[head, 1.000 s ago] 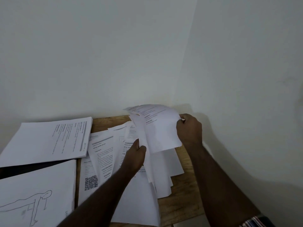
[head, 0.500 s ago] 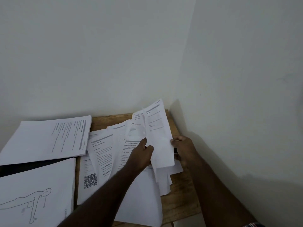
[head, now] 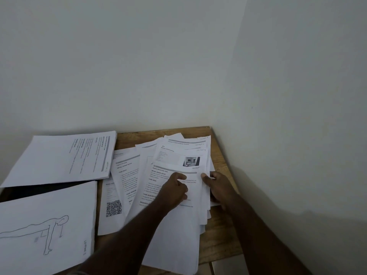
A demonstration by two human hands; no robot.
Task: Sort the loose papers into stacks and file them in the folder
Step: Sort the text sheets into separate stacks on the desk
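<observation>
Table [head: 218,153], seemingly wooden, meets walls [head: 297,76].

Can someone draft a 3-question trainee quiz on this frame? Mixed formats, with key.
1. True or false: the QR-code sheet lies left of the left hand.
2. The right hand is at the loose pile's A) far edge B) right edge C) left edge.
3. Fill in: the near-left stack's top sheet shows a line drawing of a ____ in a push-up pose.

Key: 1 true; 2 B; 3 figure.
</observation>
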